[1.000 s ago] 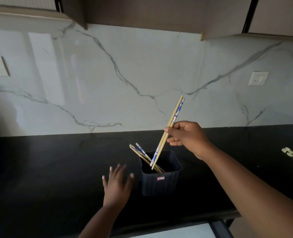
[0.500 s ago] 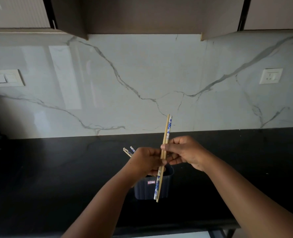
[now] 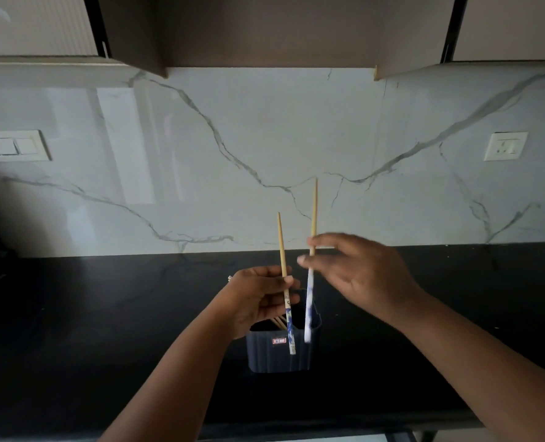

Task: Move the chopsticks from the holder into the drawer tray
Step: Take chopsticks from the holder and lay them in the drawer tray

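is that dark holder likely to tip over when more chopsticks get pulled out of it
Possibly. The holder looks like thin ribbed plastic, so probably light, and neither hand steadies it: the left hand and right hand each hold one chopstick above it. The remaining chopsticks lean to one side, which may drag it. Its boxy base should help.

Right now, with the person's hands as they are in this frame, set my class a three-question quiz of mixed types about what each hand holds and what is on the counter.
1. True or false: the left hand and the right hand each hold one wooden chopstick with a blue-and-white end.
2. Which hand's chopstick tip reaches higher in the picture? A left, B right.
3. Fill in: the dark blue ribbed plastic holder stands on the ____ countertop.

Key: 1 true; 2 B; 3 black.
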`<control>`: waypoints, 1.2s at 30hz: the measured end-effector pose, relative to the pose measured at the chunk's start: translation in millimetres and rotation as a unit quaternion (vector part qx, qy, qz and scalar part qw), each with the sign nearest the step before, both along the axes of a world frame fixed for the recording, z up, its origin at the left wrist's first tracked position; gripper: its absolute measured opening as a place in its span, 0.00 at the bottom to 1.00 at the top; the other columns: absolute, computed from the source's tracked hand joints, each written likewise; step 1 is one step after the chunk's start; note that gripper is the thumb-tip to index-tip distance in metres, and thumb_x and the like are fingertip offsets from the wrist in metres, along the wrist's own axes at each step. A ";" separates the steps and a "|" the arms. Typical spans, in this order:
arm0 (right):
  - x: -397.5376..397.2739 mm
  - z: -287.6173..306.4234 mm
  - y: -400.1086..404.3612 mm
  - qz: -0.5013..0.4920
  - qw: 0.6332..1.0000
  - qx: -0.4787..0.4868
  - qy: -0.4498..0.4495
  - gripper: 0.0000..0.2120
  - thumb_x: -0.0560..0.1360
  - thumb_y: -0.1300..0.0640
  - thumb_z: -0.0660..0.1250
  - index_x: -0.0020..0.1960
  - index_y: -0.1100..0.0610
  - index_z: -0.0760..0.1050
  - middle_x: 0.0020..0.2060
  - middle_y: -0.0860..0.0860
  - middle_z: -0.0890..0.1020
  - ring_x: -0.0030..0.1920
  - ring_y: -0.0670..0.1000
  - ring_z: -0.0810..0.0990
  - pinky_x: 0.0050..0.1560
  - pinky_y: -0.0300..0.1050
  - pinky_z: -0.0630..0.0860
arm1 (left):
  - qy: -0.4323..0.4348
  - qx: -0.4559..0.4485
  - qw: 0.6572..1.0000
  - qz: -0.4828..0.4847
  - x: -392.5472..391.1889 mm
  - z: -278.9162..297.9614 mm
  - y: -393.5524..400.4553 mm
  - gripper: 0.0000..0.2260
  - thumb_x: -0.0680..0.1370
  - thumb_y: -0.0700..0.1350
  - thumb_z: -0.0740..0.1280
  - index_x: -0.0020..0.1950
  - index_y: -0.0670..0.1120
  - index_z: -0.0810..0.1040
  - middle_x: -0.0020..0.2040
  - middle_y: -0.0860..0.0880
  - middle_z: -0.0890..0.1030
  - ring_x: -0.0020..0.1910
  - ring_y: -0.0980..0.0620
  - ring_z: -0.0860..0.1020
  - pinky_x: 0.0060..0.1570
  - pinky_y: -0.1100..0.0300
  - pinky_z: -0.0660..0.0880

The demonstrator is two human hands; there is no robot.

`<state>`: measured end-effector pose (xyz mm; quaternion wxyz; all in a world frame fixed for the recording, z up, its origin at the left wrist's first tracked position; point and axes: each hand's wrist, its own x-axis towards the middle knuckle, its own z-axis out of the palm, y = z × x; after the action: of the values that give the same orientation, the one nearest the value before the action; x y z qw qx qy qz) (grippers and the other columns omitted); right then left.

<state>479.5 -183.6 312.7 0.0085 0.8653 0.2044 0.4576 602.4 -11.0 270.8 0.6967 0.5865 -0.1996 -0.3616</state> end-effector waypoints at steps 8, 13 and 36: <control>4.5 -44.7 8.2 -0.023 0.995 -0.097 0.016 0.13 0.70 0.63 0.69 0.53 0.53 0.85 0.50 0.53 0.85 0.50 0.56 0.83 0.48 0.46 0.79 | 0.053 -0.028 0.996 -0.069 -2.7 -3.9 3.4 0.15 0.72 0.39 0.70 0.58 0.40 0.82 0.50 0.41 0.84 0.41 0.50 0.84 0.38 0.59 0.80; 8.3 -55.7 10.9 -0.016 0.996 -0.087 0.013 0.13 0.73 0.62 0.66 0.53 0.52 0.84 0.47 0.51 0.84 0.48 0.53 0.81 0.44 0.44 0.77 | 0.074 -0.030 0.995 -0.066 -3.9 -9.9 6.6 0.14 0.74 0.37 0.68 0.59 0.38 0.80 0.51 0.40 0.84 0.41 0.49 0.83 0.38 0.57 0.81; 1.2 -51.6 28.6 0.065 0.846 0.496 0.185 0.20 0.74 0.66 0.69 0.54 0.41 0.81 0.40 0.47 0.84 0.35 0.47 0.81 0.35 0.39 0.79 | 0.056 -0.017 0.998 -0.014 -14.6 -17.2 10.2 0.07 0.77 0.40 0.68 0.51 0.38 0.83 0.48 0.39 0.85 0.40 0.45 0.85 0.34 0.56 0.81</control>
<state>480.7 -155.0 261.1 -0.4891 0.8078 0.0036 0.3289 587.9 -0.9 253.7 0.7117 0.5501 -0.1746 -0.4004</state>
